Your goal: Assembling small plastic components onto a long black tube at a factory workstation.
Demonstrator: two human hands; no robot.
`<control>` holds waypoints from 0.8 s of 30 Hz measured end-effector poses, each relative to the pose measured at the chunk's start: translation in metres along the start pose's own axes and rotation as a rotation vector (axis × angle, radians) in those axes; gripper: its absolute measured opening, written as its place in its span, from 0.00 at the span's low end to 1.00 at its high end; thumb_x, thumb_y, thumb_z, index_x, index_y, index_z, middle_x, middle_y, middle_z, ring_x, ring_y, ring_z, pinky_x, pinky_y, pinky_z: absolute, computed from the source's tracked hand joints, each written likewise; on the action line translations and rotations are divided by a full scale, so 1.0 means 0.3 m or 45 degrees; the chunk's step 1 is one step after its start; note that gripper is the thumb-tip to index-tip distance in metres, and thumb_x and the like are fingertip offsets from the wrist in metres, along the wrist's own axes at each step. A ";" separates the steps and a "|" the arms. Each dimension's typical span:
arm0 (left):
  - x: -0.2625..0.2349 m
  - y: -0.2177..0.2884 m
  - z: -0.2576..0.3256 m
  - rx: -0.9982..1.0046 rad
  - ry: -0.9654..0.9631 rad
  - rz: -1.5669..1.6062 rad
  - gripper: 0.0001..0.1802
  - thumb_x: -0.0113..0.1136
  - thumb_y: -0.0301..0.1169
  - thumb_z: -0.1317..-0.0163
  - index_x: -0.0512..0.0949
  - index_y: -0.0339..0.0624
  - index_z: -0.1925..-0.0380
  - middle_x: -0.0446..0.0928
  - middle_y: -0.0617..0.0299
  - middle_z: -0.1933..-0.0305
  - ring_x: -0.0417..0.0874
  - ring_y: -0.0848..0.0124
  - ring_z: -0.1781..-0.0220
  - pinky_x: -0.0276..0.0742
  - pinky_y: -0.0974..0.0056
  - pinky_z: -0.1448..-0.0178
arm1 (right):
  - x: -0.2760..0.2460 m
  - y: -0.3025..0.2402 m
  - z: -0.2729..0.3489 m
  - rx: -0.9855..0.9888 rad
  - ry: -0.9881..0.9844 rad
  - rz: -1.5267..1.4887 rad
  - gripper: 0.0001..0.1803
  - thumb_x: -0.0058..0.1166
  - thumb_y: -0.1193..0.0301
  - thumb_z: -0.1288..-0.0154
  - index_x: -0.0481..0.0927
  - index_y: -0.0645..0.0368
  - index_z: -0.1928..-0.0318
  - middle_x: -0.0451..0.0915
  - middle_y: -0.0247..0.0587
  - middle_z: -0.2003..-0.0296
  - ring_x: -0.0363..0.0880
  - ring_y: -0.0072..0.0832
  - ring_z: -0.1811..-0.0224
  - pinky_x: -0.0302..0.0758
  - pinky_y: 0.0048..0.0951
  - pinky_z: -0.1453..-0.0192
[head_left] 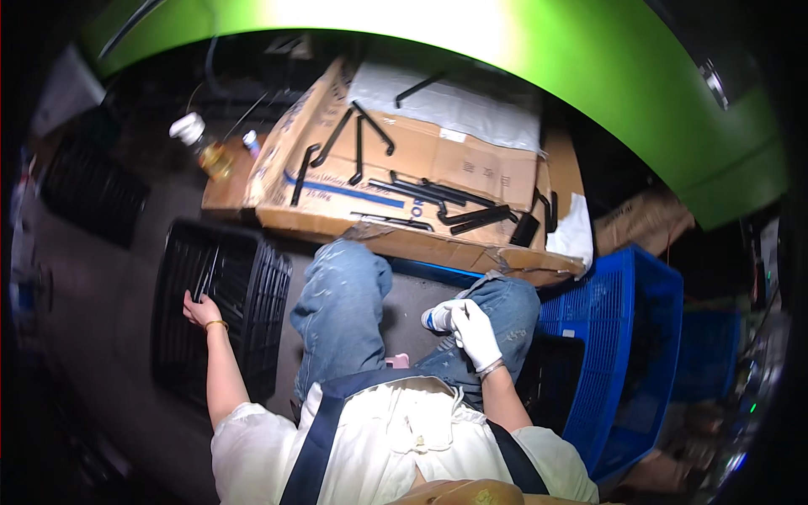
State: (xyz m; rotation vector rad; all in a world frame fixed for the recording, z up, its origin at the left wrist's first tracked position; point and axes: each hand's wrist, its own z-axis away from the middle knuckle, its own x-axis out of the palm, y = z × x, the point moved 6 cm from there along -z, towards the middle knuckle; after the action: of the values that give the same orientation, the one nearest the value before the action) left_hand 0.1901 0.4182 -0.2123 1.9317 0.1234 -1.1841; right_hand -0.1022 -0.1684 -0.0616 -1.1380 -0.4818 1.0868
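**Left hand over black slatted crate; gloved right hand above the knee**

Left hand: bare, with a yellow bangle at the wrist, positioned left of centre in the frame, over the black slatted crate. Its fingers are curled beside a dark piece; whether they are clamped on it or on the crate cannot be told. Long dark shapes lie inside the crate, too dim to identify.

Right hand: in a white glove, right of centre, over the jeans near the right knee. Thumb and fingertips are drawn together; whether something small is pinched there cannot be told.

Workpieces: black bent-end handles lie in the open cardboard tray at upper centre. Several are spread singly toward its left side, others are grouped along its lower right part, and one lies across the white sheet at the back.

Surroundings: a bottle with a white cap and yellow contents is just left of the tray, in the upper left of the frame. A blue plastic crate occupies the right of the frame, beside the person's right leg. A bright green panel spans the top.
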 end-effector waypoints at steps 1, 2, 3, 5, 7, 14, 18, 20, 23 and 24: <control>-0.001 0.150 -0.010 0.317 -0.005 0.163 0.25 0.61 0.26 0.41 0.73 0.45 0.41 0.68 0.47 0.37 0.67 0.49 0.34 0.62 0.51 0.29 | -0.017 -0.015 -0.002 -0.014 0.027 -0.048 0.09 0.49 0.69 0.27 0.81 0.59 0.55 0.76 0.28 0.72 0.66 0.12 0.76 0.64 0.17 0.73; 0.016 0.333 0.038 0.512 -0.069 0.292 0.26 0.61 0.25 0.41 0.72 0.44 0.40 0.68 0.47 0.38 0.68 0.50 0.35 0.62 0.52 0.30 | -0.040 -0.011 -0.004 0.050 0.028 -0.168 0.09 0.48 0.69 0.26 0.80 0.59 0.56 0.73 0.27 0.74 0.64 0.12 0.78 0.63 0.17 0.75; 0.017 0.536 0.125 0.706 -0.138 0.421 0.26 0.60 0.23 0.41 0.72 0.42 0.40 0.68 0.48 0.39 0.69 0.51 0.36 0.63 0.53 0.30 | -0.064 -0.007 -0.005 0.111 0.027 -0.288 0.10 0.48 0.69 0.26 0.80 0.59 0.56 0.71 0.25 0.76 0.63 0.12 0.80 0.62 0.17 0.76; 0.002 0.849 0.288 1.004 -0.242 0.495 0.27 0.60 0.23 0.41 0.70 0.39 0.39 0.69 0.48 0.42 0.69 0.53 0.38 0.63 0.54 0.30 | -0.116 -0.034 -0.022 0.084 0.078 -0.416 0.10 0.46 0.69 0.24 0.80 0.58 0.57 0.70 0.25 0.78 0.61 0.11 0.82 0.59 0.17 0.79; 0.009 1.052 0.439 1.141 -0.465 0.700 0.27 0.58 0.24 0.40 0.69 0.35 0.39 0.69 0.48 0.42 0.69 0.53 0.37 0.61 0.53 0.29 | -0.189 -0.076 -0.071 -0.017 0.071 -0.535 0.10 0.45 0.69 0.24 0.80 0.59 0.58 0.70 0.25 0.77 0.62 0.11 0.80 0.61 0.17 0.77; -0.085 1.335 0.947 1.775 -0.741 0.576 0.25 0.58 0.26 0.39 0.72 0.39 0.40 0.70 0.47 0.42 0.70 0.50 0.37 0.62 0.51 0.29 | -0.673 -0.172 -0.513 -0.359 0.270 0.424 0.14 0.51 0.62 0.30 0.83 0.59 0.59 0.83 0.46 0.70 0.81 0.38 0.67 0.75 0.36 0.61; 0.008 1.302 0.929 1.677 -0.890 0.513 0.24 0.60 0.26 0.40 0.73 0.40 0.42 0.71 0.47 0.45 0.72 0.52 0.40 0.65 0.53 0.32 | -0.792 -0.126 -0.807 0.035 0.407 1.171 0.19 0.52 0.56 0.34 0.84 0.58 0.55 0.83 0.54 0.53 0.82 0.52 0.52 0.79 0.46 0.50; 0.031 1.292 0.894 1.502 -0.966 0.568 0.20 0.58 0.25 0.39 0.74 0.39 0.45 0.71 0.49 0.47 0.76 0.55 0.46 0.70 0.55 0.36 | -0.805 -0.022 -0.906 0.376 0.409 1.362 0.19 0.53 0.57 0.35 0.85 0.52 0.51 0.83 0.48 0.48 0.82 0.45 0.45 0.79 0.42 0.45; 0.070 1.262 0.837 1.336 -0.978 0.626 0.19 0.56 0.24 0.36 0.73 0.38 0.45 0.72 0.51 0.48 0.78 0.62 0.51 0.75 0.60 0.44 | -0.823 0.111 -1.018 0.566 0.353 1.413 0.16 0.50 0.65 0.33 0.85 0.50 0.48 0.84 0.40 0.47 0.83 0.39 0.44 0.80 0.39 0.48; 0.080 1.249 0.825 1.297 -0.990 0.597 0.18 0.56 0.24 0.35 0.73 0.38 0.44 0.72 0.52 0.48 0.79 0.63 0.53 0.76 0.61 0.46 | -0.825 0.132 -1.037 0.598 0.326 1.411 0.19 0.53 0.58 0.34 0.85 0.49 0.48 0.83 0.40 0.45 0.81 0.38 0.42 0.79 0.39 0.46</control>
State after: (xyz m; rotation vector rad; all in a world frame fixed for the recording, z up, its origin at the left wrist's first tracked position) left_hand 0.2110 -0.0017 -0.0524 1.9043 -1.5012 -1.7174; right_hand 0.0153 -0.5345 -0.1704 -1.0768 0.6864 1.8256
